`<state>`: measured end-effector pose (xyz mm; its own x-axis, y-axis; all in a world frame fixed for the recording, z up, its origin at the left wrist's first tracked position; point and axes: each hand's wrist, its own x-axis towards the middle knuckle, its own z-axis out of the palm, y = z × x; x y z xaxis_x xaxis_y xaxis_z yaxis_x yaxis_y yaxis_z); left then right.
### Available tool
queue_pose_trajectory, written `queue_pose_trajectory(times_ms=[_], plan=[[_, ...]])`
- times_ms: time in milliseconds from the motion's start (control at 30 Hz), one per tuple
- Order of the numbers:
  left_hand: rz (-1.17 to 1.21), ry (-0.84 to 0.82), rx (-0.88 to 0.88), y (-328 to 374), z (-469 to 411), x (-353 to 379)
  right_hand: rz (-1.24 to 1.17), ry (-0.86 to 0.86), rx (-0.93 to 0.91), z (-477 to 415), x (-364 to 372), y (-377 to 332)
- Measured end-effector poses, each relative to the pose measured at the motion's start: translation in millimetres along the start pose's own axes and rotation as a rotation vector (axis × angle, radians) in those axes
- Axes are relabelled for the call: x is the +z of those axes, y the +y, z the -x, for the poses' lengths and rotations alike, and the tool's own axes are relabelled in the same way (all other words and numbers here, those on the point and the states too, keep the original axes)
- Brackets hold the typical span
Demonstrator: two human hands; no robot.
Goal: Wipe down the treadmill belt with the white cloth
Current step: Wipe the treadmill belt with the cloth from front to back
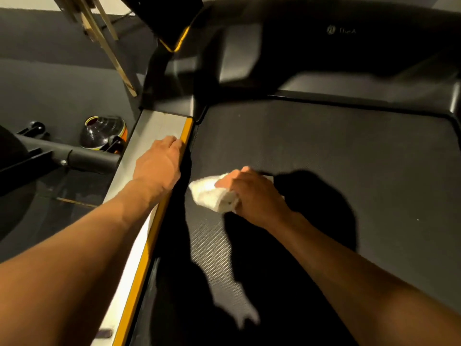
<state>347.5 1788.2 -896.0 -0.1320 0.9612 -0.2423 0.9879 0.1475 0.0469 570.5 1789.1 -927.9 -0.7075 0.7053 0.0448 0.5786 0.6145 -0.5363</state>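
Observation:
The dark textured treadmill belt (324,151) fills the middle and right of the view. My right hand (252,193) grips a bunched white cloth (212,193) and holds it down on the belt near its left edge. My left hand (159,166) rests on the grey side rail (154,126), with its fingers curled over the yellow strip (185,136) at the rail's inner edge. Shadows of my arms fall across the near part of the belt.
The black motor cover (336,46) and an upright post (172,58) stand at the belt's far end. To the left, on the dark floor, are a black exercise machine frame (74,156), a glossy helmet-like object (104,132) and leaning wooden sticks (109,46).

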Motion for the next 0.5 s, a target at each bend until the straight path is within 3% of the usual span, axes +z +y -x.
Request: queue_pose_trajectory(times_ms=[33, 100, 133, 200, 233, 300, 367, 400, 467, 500], plan=[[-0.001, 0.010, 0.009, -0.7, 0.0, 1.4, 0.035, 0.073, 0.028, -11.5, -3.7, 2.8], [0.003, 0.013, 0.027, -0.8, 0.1, 1.8, 0.200, 0.204, 0.265, -44.6, -18.3, 17.9], [0.004, 0.016, 0.030, -0.9, -0.5, 0.6, 0.247, 0.172, 0.395, -58.3, -23.0, 25.5], [-0.004, 0.018, 0.020, -0.5, -2.1, -2.1, 0.216, 0.019, 0.478, -71.2, -19.4, 30.6], [-0.009, 0.010, 0.010, 0.7, -2.5, -3.2, 0.235, -0.060, 0.419, -71.8, -12.9, 28.6], [-0.020, -0.003, -0.017, 4.7, -2.4, -3.2, 0.195, -0.133, 0.134, -51.3, 10.5, 15.4], [-0.045, -0.009, -0.040, 8.7, -1.3, -1.0, 0.041, -0.207, -0.068, -19.2, 23.6, 1.0], [-0.056, -0.007, -0.046, 11.0, -0.6, 0.2, -0.016, -0.162, -0.142, -14.0, 19.0, -0.3], [-0.060, -0.001, -0.054, 13.8, 0.3, 2.1, 0.014, 0.046, -0.070, -25.3, 6.1, 5.3], [-0.055, -0.002, -0.051, 14.4, 0.6, 2.4, 0.109, 0.167, 0.065, -34.6, -3.9, 11.6]])
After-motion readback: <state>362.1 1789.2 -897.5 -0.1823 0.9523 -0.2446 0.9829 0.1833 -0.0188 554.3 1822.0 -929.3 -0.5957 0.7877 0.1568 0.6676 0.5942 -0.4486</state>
